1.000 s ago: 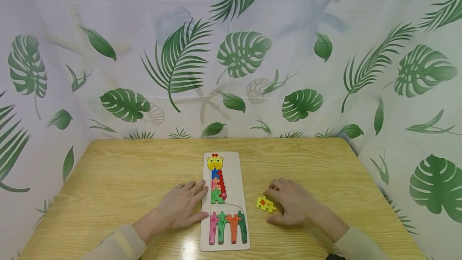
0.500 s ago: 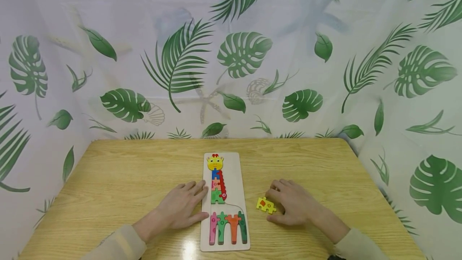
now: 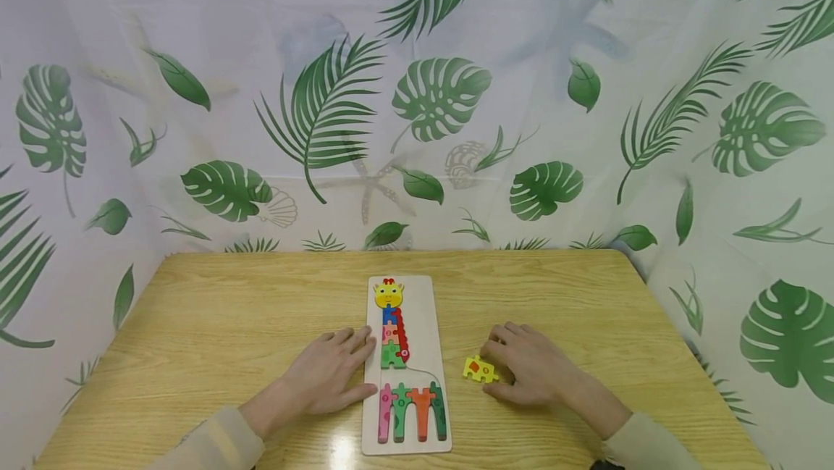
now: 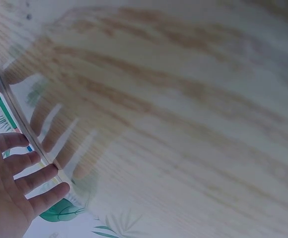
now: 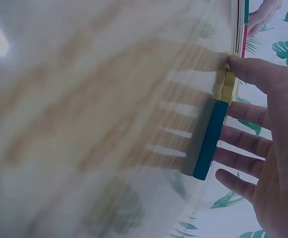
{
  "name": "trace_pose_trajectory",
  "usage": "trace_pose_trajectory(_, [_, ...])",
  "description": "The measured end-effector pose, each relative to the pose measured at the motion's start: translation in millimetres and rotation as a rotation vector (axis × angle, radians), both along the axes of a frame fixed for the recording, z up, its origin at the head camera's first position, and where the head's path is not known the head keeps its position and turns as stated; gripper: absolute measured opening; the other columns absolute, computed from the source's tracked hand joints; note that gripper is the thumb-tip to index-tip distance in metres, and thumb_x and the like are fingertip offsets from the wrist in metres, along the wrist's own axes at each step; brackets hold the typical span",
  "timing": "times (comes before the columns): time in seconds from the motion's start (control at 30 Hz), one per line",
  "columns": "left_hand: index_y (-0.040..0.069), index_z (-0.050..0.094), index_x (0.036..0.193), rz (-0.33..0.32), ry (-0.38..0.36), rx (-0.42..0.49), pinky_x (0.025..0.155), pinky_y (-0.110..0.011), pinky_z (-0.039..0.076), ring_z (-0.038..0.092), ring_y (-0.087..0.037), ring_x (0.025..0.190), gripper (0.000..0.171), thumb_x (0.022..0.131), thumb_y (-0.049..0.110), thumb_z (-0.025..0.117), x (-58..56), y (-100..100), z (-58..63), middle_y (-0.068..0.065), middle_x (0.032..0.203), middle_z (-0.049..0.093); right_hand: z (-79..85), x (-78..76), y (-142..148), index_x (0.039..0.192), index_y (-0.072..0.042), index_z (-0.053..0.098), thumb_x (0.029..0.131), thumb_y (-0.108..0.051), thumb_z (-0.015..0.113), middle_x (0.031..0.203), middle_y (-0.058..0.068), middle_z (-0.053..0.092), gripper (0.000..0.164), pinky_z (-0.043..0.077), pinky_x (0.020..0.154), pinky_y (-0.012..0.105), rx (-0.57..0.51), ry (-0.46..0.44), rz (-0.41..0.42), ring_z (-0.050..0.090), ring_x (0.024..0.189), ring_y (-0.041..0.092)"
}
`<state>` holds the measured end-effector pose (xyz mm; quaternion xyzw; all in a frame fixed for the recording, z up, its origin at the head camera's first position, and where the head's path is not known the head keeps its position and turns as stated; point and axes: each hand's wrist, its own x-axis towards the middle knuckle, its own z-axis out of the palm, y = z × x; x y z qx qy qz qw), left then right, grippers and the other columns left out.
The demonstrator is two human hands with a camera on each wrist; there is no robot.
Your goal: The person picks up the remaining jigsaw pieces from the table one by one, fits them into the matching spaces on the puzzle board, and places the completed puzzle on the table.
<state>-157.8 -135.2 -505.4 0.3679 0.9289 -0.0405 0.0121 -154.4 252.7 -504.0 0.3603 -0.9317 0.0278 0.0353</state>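
Observation:
A pale wooden puzzle board point(image 3: 423, 311) lies lengthwise on the table, bearing a giraffe with a yellow head, a neck of coloured pieces and several legs. My left hand point(image 3: 332, 372) lies flat beside it, fingertips and thumb at its left edge. To the right of the board is a loose yellow puzzle piece point(image 3: 478, 369) with an orange spot. My right hand point(image 3: 531, 365) rests around that piece's right side, fingers relaxed; in the right wrist view the thumb touches the yellow piece. There, a teal block point(image 5: 211, 140) stands against the fingertips; the hand hides it from the head view.
The wooden table point(image 3: 260, 289) is bounded behind and at both sides by a white curtain point(image 3: 417, 187) printed with green leaves. Table surface extends behind the board and outward of both hands.
My right thumb has moved slightly up toward the yellow piece, and the index finger has shifted a little to the right. The left hand and the board stay where they were.

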Motion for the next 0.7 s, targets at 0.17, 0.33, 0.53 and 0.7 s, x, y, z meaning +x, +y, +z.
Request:
trace_pose_trajectory(0.17, [0.012, 0.051, 0.157, -0.002, 0.003, 0.002, 0.115, -0.047, 0.053, 0.057, -0.034, 0.144, 0.076, 0.104, 0.067, 0.044, 0.2, 0.4, 0.4, -0.012, 0.165, 0.049, 0.8, -0.5, 0.2, 0.113, -0.026, 0.072, 0.092, -0.055, 0.073, 0.104, -0.011, 0.061, 0.036, 0.054, 0.085, 0.036, 0.004, -0.008, -0.002, 0.052, 0.093, 0.008])
trace_pose_trajectory(0.33, [0.012, 0.051, 0.157, -0.006, 0.011, -0.002, 0.116, -0.047, 0.053, 0.057, -0.034, 0.144, 0.076, 0.104, 0.067, 0.044, 0.3, 1.0, 0.4, -0.012, 0.165, 0.049, 0.5, -1.5, 1.4, 0.114, -0.026, 0.072, 0.093, -0.054, 0.073, 0.105, -0.011, 0.063, 0.035, 0.055, 0.085, 0.037, 0.004, -0.008, -0.004, 0.055, 0.095, 0.008])
trace_pose_trajectory(0.53, [0.012, 0.051, 0.157, -0.005, 0.013, -0.002, 0.116, -0.048, 0.053, 0.057, -0.034, 0.144, 0.077, 0.104, 0.068, 0.044, 0.2, 1.1, 0.0, -0.012, 0.165, 0.049, -1.2, -2.5, 2.4, 0.114, -0.027, 0.071, 0.093, -0.054, 0.072, 0.104, -0.011, 0.062, 0.035, 0.054, 0.084, 0.036, 0.006, -0.004, 0.000, 0.054, 0.094, 0.008])
trace_pose_trajectory(0.7, [0.012, 0.051, 0.157, -0.006, 0.015, 0.000, 0.115, -0.048, 0.053, 0.057, -0.035, 0.143, 0.077, 0.104, 0.068, 0.044, 0.8, 0.5, -0.5, -0.012, 0.165, 0.049, -2.4, -1.7, 1.9, 0.113, -0.027, 0.071, 0.094, -0.054, 0.072, 0.107, -0.011, 0.063, 0.033, 0.054, 0.084, 0.035, 0.008, -0.011, -0.004, 0.054, 0.095, 0.008])
